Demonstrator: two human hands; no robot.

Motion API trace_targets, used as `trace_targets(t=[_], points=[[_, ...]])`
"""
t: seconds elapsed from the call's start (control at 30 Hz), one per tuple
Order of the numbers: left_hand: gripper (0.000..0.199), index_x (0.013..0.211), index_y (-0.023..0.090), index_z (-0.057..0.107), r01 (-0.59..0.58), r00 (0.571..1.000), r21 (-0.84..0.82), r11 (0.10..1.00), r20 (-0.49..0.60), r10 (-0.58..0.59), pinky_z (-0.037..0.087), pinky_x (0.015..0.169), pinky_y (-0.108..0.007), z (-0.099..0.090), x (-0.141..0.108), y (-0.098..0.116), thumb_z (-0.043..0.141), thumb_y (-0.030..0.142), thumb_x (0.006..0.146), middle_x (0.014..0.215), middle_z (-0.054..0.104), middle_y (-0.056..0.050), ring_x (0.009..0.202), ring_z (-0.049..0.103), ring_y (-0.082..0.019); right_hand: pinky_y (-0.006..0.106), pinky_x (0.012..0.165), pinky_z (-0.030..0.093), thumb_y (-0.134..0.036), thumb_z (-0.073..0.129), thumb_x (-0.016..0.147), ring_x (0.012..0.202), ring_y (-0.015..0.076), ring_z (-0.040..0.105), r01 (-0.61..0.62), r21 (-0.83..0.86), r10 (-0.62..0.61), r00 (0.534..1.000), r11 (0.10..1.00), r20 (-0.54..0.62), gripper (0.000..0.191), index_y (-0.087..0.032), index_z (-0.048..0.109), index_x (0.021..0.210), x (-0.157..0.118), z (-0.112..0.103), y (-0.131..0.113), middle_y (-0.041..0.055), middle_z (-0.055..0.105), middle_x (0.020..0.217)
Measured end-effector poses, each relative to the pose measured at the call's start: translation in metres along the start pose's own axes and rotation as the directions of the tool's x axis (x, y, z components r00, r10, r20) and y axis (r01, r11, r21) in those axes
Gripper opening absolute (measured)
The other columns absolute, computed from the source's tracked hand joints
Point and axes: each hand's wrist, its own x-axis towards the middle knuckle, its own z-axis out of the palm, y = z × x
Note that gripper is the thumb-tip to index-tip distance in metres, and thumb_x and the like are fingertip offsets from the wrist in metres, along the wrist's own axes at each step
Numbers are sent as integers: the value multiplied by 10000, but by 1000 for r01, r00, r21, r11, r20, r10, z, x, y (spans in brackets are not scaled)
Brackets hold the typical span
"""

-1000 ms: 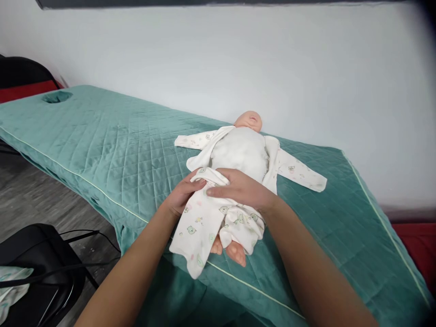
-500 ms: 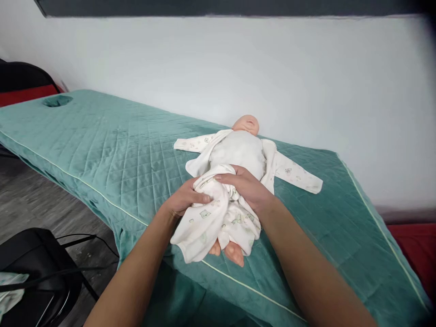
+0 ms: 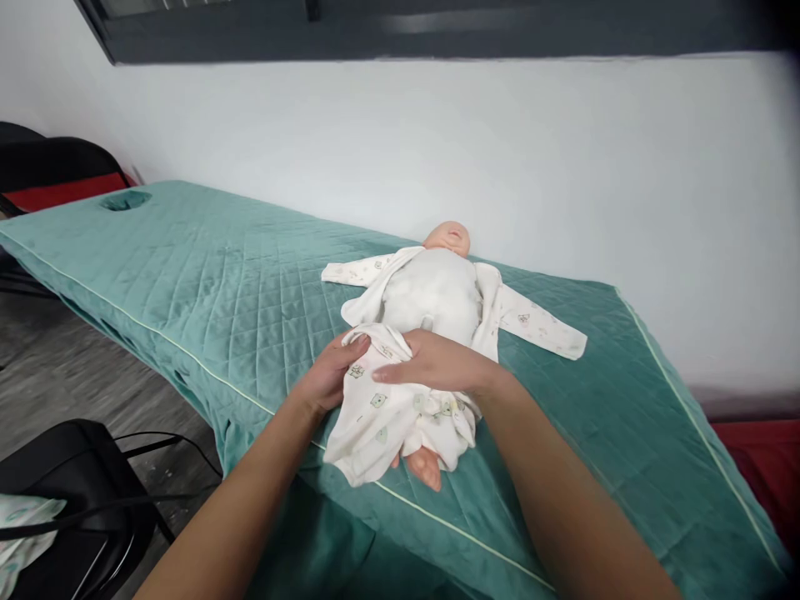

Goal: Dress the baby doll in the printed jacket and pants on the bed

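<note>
Q. What carries everything here?
A. The bed (image 3: 250,283), quilted and green, standing along the wall (image 3: 562,167). On it lies the doll (image 3: 431,287), face up, head toward the wall and feet toward me; this lie, I judge, keeps its lower half within reach of both my hands.

Q. And the shirt (image 3: 368,302)?
A. Its fronts are parted to either side of the pale torso, and both sleeves extend outward, which probably leaves the waist unobstructed.

Q. Where are the trousers (image 3: 378,417)?
A. Over the doll's legs, at the bed's near edge. One trouser leg falls loose and flat; the other is bunched. Whether both of the doll's legs are inside, I cannot tell.

Q. Describe the grip.
A. My left hand (image 3: 328,373) pinches the waistband (image 3: 378,333) at one side, thumb in front, fingers behind. My right hand (image 3: 437,362) lays its thumb across the front, its fingers mostly hidden. Neither grip is spread wide: thumb and fingers close upon cloth. Holding from two sides likely keeps the waist from twisting.

Q. And the smallest part?
A. One bare foot (image 3: 423,467), projecting below the trousers, touched by neither hand; only a sliver of the other shows beside it.
</note>
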Motion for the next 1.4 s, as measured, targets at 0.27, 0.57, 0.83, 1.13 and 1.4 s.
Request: trace_targets(t=[0.27,0.57,0.83,1.13,1.4], points=[[337,1001,92,729,53,985,-120,991,-156,-71,583,730,-312,38,-45,9,777,314,752,846,761,-90,814,735,-255,299,787,483,-440,719,800,939,220,666,72,-13,-73,984,997,-161,307,-202,726,994,1,2,7,22,741,991],[350,1131,124,729,83,941,-280,956,-294,-168,562,851,-341,68,-110,-25,703,275,816,1056,761,-104,978,710,-275,228,584,354,-349,731,676,716,145,563,30,-297,-61,994,955,-95,190,-185,655,735,-5,0,11,-32,628,723],[506,1161,132,709,-12,902,-77,997,-432,-23,520,855,-359,52,-128,-75,791,356,715,1046,748,-123,961,693,-277,243,549,312,-267,641,671,662,133,542,-17,-485,0,999,874,-34,100,-168,655,674,-8,3,14,-13,657,689],[135,853,186,698,149,856,508,849,-495,146,389,623,-251,17,-117,-63,694,262,742,727,644,13,685,532,-164,255,519,278,-367,708,707,619,124,505,7,-494,1,1000,869,17,211,-167,650,671,-10,1,14,-19,633,672],[307,1009,176,702,145,956,208,967,-282,-83,436,782,-293,38,-114,-42,642,139,709,909,717,-37,852,627,-207,244,556,319,-422,704,738,667,134,515,51,-375,-56,998,926,-3,250,-183,638,710,-11,-1,19,-35,602,699]])
